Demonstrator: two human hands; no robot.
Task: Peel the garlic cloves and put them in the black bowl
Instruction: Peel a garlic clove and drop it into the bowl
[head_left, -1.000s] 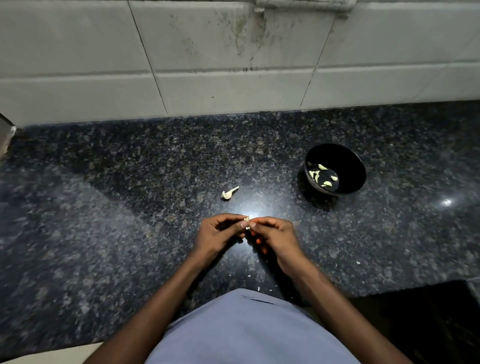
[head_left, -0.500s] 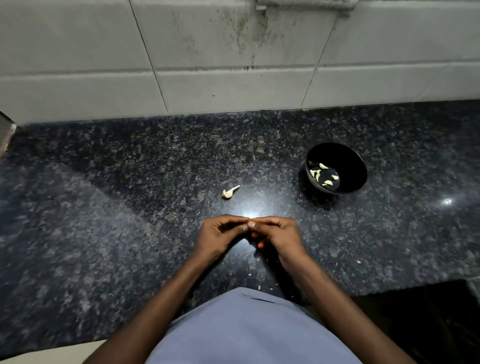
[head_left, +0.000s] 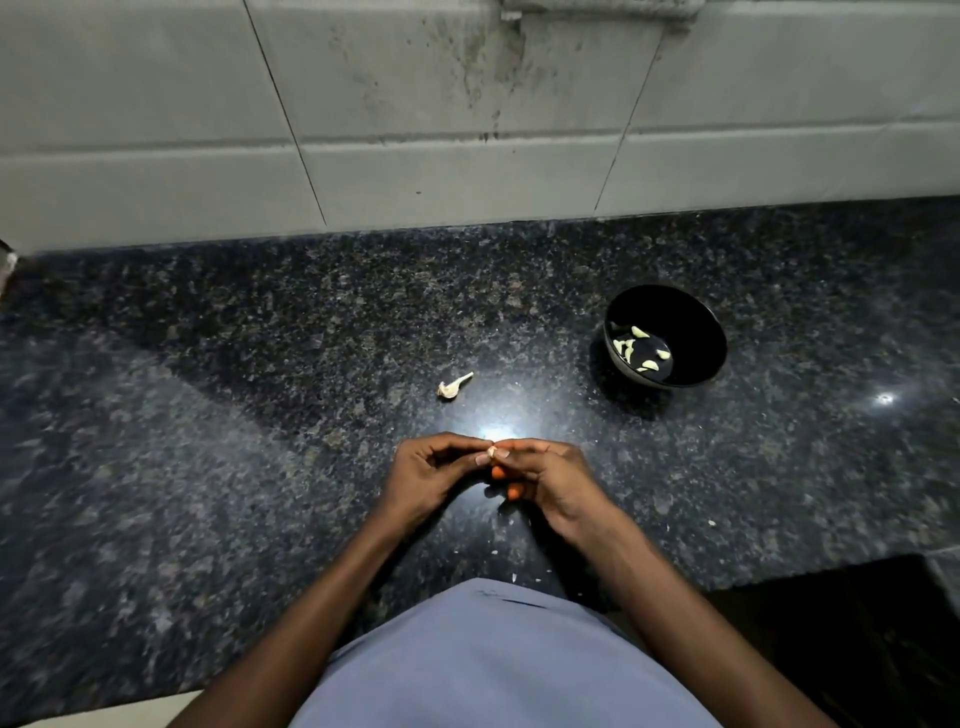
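Note:
My left hand (head_left: 426, 475) and my right hand (head_left: 550, 478) meet above the dark granite counter (head_left: 208, 441), fingertips together. Between them they pinch a small pale garlic clove (head_left: 491, 451), of which only a tip shows. The black bowl (head_left: 691, 317) stands to the upper right of my hands and holds several peeled cloves (head_left: 640, 349). A piece of garlic stem with skin (head_left: 453, 385) lies on the counter just beyond my hands.
A grey tiled wall (head_left: 441, 171) runs along the back of the counter. Small flakes of peel (head_left: 514, 577) lie near the counter's front edge by my blue shirt. A dark drop-off (head_left: 831, 623) sits at the lower right.
My hands have stayed in place; the fingertips shifted slightly on the clove, whose pale tip shows again between them.

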